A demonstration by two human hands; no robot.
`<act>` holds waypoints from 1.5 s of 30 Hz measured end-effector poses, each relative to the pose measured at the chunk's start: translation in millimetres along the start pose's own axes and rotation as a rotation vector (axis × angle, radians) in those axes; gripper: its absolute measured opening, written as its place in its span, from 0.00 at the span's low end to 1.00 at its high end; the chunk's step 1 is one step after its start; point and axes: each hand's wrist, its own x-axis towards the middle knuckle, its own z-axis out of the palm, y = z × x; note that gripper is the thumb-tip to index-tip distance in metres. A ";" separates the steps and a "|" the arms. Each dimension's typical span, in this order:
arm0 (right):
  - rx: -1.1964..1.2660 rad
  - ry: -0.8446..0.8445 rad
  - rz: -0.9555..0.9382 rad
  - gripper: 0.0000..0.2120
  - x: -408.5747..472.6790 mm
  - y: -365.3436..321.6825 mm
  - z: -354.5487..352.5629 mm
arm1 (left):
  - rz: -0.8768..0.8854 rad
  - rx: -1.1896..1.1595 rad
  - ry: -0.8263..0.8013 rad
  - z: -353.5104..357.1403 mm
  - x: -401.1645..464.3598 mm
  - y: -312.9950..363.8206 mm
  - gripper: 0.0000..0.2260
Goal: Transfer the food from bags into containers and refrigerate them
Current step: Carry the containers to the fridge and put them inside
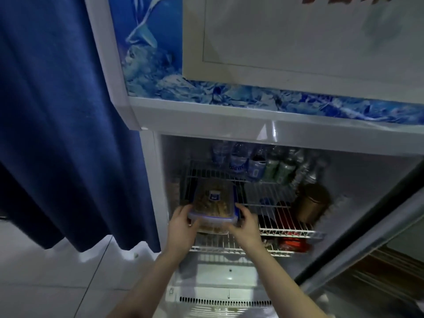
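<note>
A dark blue curtain (pixel 57 122) hangs at far left, its hem just above the pale tiled floor (pixel 46 283). Beside it stands a white display fridge (pixel 206 115) with a blue ice-and-water print around its upper panel. Its lower compartment is open.

The left hand (pixel 182 222) grips the near left corner of a clear plastic food container (pixel 213 203), fingers curled round the rim. The container has a blue-edged lid with a small blue label on top, and brownish food shows through it (what kind is too blurred to tell). It lies mostly on the left part of the upper wire shelf (pixel 263 191), its near end over the shelf's front edge, between the two hands. The right hand (pixel 245 222) clamps the near right corner in the same curled grip.

At the back of that shelf stand several bottles (pixel 238 161) and greenish cans (pixel 278 169). Further right on the shelf sits a brown jar (pixel 313 203). A lower wire shelf (pixel 241 247) carries red packages (pixel 292 243). The glass door (pixel 367 237) is swung open at far right.
</note>
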 end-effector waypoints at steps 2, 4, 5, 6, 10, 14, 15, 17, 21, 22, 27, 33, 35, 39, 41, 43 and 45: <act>-0.094 0.073 -0.057 0.27 3.7 -1.5 3.6 | 0.127 0.113 0.046 3.5 -3.1 -2.5 0.15; -0.212 0.111 -0.093 0.22 9.7 -2.9 9.7 | 0.203 0.219 0.030 5.8 -5.4 -7.6 0.16; -0.286 0.117 -0.107 0.21 12.8 -4.9 13.1 | 0.220 0.281 0.008 7.1 -4.6 -11.6 0.18; -0.359 0.113 -0.129 0.21 16.3 -6.1 16.2 | 0.242 0.335 -0.015 7.6 -3.5 -13.4 0.20; -0.484 0.074 -0.266 0.18 18.9 -3.4 24.0 | 0.233 0.422 -0.126 9.2 1.1 -14.9 0.23; -0.572 0.032 -0.421 0.19 16.0 7.6 25.9 | 0.241 0.432 -0.177 12.4 3.4 -21.8 0.25; -0.581 0.022 -0.429 0.20 18.6 7.5 25.7 | 0.246 0.437 -0.200 13.5 5.0 -22.8 0.26; -0.588 -0.028 -0.426 0.25 27.2 5.0 24.7 | 0.208 0.471 -0.272 15.5 11.4 -20.3 0.30; -0.693 -0.201 -0.347 0.36 44.5 -0.5 19.6 | 0.092 0.459 -0.337 22.7 37.1 -9.5 0.32; -0.700 -0.242 -0.322 0.37 48.5 -2.3 18.5 | 0.073 0.427 -0.337 24.3 44.0 -7.9 0.32; -0.769 -0.357 -0.257 0.37 60.9 -13.3 13.3 | 0.021 0.369 -0.379 20.4 55.5 -9.7 0.34; -0.699 -0.219 -0.248 0.27 29.4 -32.1 1.8 | 0.077 0.321 -0.361 -20.3 12.6 2.2 0.22; -0.629 -0.161 -0.272 0.21 3.1 -47.3 6.3 | 0.032 0.280 -0.339 -42.7 -4.7 9.9 0.16; -0.511 -0.158 -0.324 0.13 -52.8 -81.7 28.7 | -0.042 0.260 -0.273 -102.4 -36.4 18.4 0.10; -0.533 -0.255 -0.304 0.12 -79.1 -98.5 45.6 | -0.054 0.323 -0.225 -138.2 -55.3 15.3 0.10; -0.570 -0.385 -0.262 0.12 -108.1 -113.1 66.7 | -0.092 0.397 -0.200 -176.4 -79.6 7.4 0.09; -0.639 -0.478 -0.263 0.12 -140.2 -125.5 90.9 | -0.170 0.450 -0.195 -216.4 -110.2 -5.5 0.10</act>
